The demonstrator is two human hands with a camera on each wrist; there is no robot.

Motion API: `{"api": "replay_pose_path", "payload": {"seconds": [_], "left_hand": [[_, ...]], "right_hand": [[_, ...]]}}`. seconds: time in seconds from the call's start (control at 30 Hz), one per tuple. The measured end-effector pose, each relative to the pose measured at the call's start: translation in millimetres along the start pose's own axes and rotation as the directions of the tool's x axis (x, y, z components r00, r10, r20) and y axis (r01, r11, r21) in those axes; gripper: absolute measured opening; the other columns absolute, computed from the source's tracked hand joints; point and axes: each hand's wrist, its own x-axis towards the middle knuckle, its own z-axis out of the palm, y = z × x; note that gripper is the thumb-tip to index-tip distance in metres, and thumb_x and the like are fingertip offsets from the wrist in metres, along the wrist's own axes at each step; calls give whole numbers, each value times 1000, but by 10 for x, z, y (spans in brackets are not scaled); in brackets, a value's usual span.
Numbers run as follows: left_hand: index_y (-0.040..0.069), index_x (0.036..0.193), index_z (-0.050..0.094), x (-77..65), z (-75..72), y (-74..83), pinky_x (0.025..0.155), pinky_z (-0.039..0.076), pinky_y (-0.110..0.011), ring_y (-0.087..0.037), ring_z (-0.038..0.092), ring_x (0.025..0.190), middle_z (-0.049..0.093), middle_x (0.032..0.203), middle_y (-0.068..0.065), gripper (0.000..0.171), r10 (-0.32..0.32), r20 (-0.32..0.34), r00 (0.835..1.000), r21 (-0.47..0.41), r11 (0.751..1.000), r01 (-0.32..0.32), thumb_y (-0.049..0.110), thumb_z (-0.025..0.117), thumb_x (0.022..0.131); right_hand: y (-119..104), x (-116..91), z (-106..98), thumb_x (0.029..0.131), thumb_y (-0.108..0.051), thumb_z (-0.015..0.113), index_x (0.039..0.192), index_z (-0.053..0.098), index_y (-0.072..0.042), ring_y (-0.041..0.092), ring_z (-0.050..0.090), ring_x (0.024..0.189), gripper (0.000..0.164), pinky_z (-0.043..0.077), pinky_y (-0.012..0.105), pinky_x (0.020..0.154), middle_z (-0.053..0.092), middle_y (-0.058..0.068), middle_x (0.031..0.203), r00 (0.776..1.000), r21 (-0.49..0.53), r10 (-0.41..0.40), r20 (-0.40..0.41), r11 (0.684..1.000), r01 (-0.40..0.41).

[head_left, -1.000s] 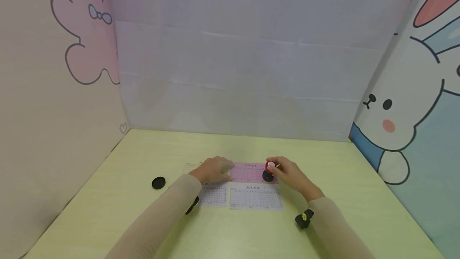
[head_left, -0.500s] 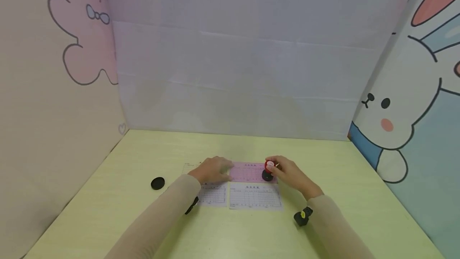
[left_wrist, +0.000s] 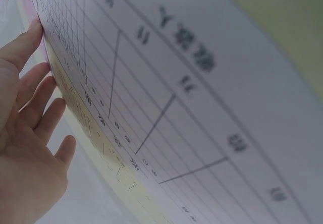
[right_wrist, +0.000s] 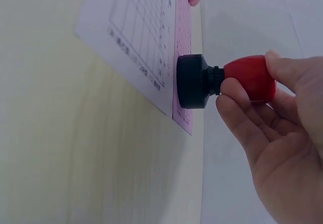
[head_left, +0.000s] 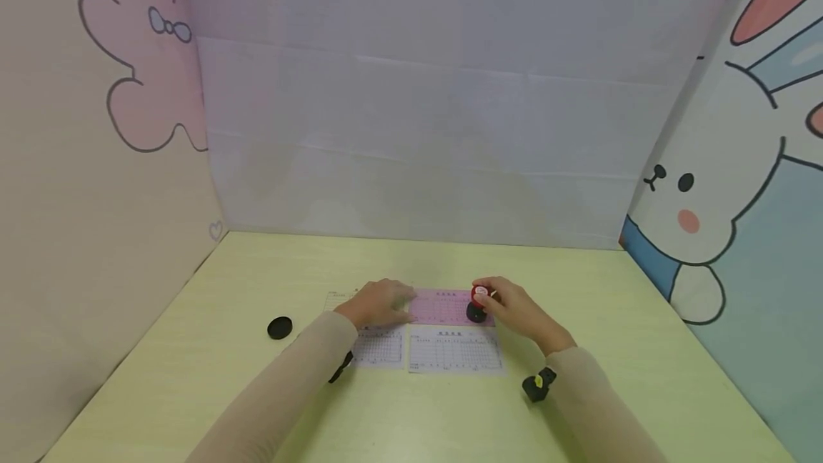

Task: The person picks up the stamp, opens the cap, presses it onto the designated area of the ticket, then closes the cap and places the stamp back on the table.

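A stamp with a red handle and a round black base (right_wrist: 192, 81) stands on the right part of a pink printed form (head_left: 439, 307). My right hand (head_left: 521, 313) holds its red handle (right_wrist: 255, 77) between thumb and fingers. In the right wrist view the black base meets the pink paper. My left hand (head_left: 379, 304) rests with extended fingers at the left edge of the pink form; in the left wrist view the fingers (left_wrist: 45, 118) are spread and grip nothing. The left forearm and hand partly hide the forms beneath them.
A white form (head_left: 456, 350) lies just in front of the pink one, with another white form (head_left: 382, 349) to its left. Behind the left hand a yellowish form (head_left: 336, 300) shows. A round black cap (head_left: 279, 327) lies at the left on the pale table (head_left: 411, 420).
The whole head view has shifted slightly. Both hands keep their places on the forms, and the stamp stays on the pink form in the right hand.
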Motion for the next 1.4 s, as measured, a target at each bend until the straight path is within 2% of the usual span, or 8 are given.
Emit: {"api": "replay_pose_path", "payload": {"seconds": [0.33, 0.97, 1.2, 1.4], "left_hand": [[14, 143, 57, -27, -16, 11, 115, 30, -50, -30, 42, 140, 51, 148, -6, 56, 5, 1, 1000, 2, 1000, -5, 37, 70, 95], [17, 142, 58, 10, 19, -41, 115, 32, -48, -29, 42, 140, 51, 148, -4, 56, -22, 1, 1000, -10, 1000, 22, 39, 72, 93], [16, 143, 58, 13, 8, -29, 115, 31, -48, -28, 43, 139, 52, 148, -4, 56, -4, 0, 1000, 13, 1000, 4, 40, 71, 94], [15, 141, 59, 5, 11, -22, 114, 32, -49, -29, 43, 139, 53, 147, -5, 55, -7, -6, 1000, 0, 1000, 7, 39, 71, 94]], "right_hand": [[3, 15, -8, 103, -17, 60, 129, 59, 6, 15, 59, 85, 35, 52, 34, 78, 64, 12, 112, 1000, 21, 20, 14, 1000, -20], [24, 12, 15, 102, -18, 60, 129, 59, 5, 17, 59, 86, 35, 51, 36, 80, 64, 9, 110, 999, 34, 32, 15, 999, -32], [11, 4, -1, 103, -19, 60, 129, 59, 1, 17, 59, 86, 33, 51, 36, 80, 63, 9, 110, 999, 43, 40, 19, 998, -41], [-5, 1, -20, 103, -21, 59, 130, 58, 2, 18, 59, 87, 35, 51, 36, 80, 63, 9, 110, 998, 52, 50, 42, 997, -52]]}}
